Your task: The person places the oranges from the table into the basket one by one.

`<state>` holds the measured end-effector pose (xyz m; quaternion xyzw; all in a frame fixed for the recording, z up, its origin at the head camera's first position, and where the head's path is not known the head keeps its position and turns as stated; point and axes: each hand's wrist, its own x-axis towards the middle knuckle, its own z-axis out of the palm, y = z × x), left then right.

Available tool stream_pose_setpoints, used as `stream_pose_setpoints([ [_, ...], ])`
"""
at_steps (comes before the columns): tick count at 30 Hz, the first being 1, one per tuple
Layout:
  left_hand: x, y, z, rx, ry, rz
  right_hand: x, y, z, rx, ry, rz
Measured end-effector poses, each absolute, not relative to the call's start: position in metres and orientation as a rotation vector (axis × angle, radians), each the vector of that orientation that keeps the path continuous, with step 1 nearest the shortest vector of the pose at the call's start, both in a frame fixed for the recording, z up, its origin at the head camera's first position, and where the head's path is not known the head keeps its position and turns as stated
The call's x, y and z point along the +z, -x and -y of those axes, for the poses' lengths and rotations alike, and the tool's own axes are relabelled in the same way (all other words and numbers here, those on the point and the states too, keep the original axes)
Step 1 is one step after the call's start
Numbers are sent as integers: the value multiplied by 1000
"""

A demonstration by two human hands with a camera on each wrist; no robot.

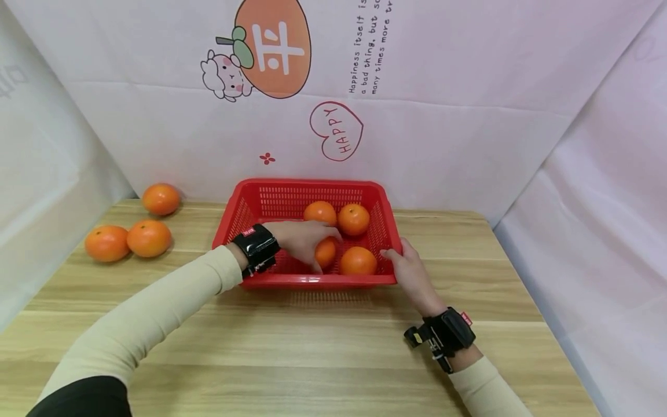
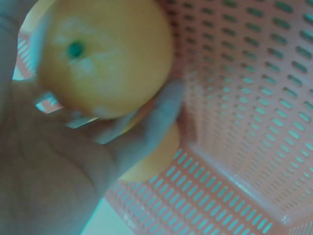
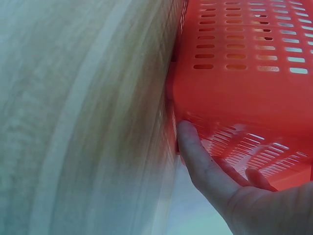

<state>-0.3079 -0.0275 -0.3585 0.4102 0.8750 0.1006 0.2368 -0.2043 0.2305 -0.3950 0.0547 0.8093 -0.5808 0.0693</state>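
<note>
A red plastic basket (image 1: 312, 280) with slotted walls stands on the table and holds several oranges. My left hand (image 1: 304, 238) reaches over its left side and grips an orange (image 1: 326, 253) inside, fingers over the fruit and thumb on the near side. That orange (image 2: 107, 58) fills the upper part of the left wrist view. Close to it in the basket are one orange (image 1: 358, 261) to the right and two behind, one orange (image 1: 320, 213) partly covered by the fingers. My right hand (image 1: 411, 272) holds the basket's right side, thumb over the rim; its fingers (image 3: 195, 152) reach underneath.
On the table's left side lie three more oranges, two side by side and one orange (image 1: 161, 199) behind them. The wooden table (image 1: 312, 359) meets a white printed cloth (image 1: 443, 150) at the back. White cloth also hangs at both sides.
</note>
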Motion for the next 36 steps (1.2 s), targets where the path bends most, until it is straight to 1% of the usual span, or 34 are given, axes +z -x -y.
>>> stream_pose_setpoints([
  [3,-351,309,34,322,-1088,-2378,-395,204,-230,-1750,-159,-2436],
  [11,-345,314,46,405,-1122,-2393,-396,203,-230,-1758,-155,-2442],
  [18,-339,310,58,449,-1085,-2428,-399,204,-229,-1759,-165,-2481],
  [26,-326,305,85,508,-1005,-2511,-398,204,-227,-1764,-159,-2482],
  [36,-317,307,115,534,-994,-2673,-395,203,-225,-1763,-178,-2485],
])
